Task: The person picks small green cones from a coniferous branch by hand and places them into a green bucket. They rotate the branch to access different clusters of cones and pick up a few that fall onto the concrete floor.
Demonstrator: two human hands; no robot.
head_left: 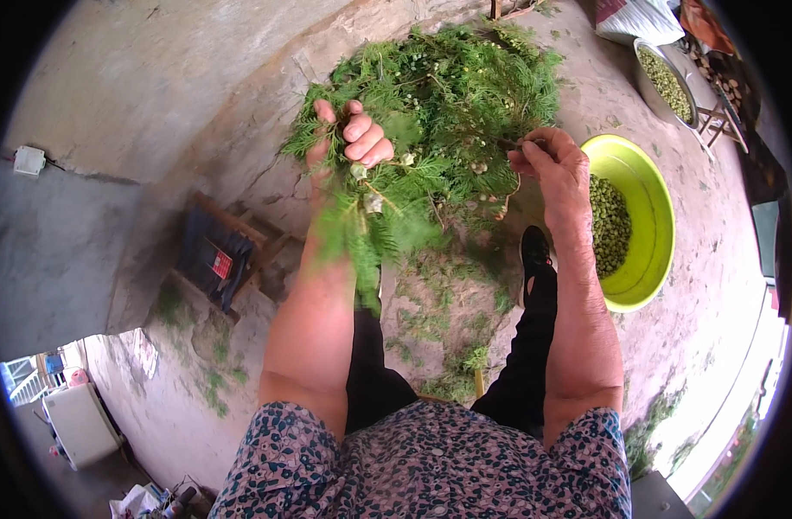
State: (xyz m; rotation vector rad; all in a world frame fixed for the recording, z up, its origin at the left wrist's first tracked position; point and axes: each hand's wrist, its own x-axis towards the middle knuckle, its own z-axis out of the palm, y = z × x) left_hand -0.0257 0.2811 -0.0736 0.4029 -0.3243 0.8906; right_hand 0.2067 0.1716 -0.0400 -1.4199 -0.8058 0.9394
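My left hand (367,141) is closed around a green arborvitae sprig (387,201), whose flat, feathery leaves hang below the fingers, partly blurred. Pale, knobbly cones (373,203) show on it. To the right, my right hand (558,169) is pinched, thumb against fingers, with a small dark thing at the fingertips that I cannot make out. It is apart from the sprig. Beyond both hands a large heap of cut arborvitae branches (465,78) lies on the ground. Beside my right forearm stands a yellow-green basin (647,233) holding many small green cones (609,227).
A metal bowl (692,119) of green cones rests at the far right, near a white sack (638,19). A small wooden stool (232,246) stands left of my left arm, by the wall (154,78). Leaf scraps (431,294) litter the floor between my legs.
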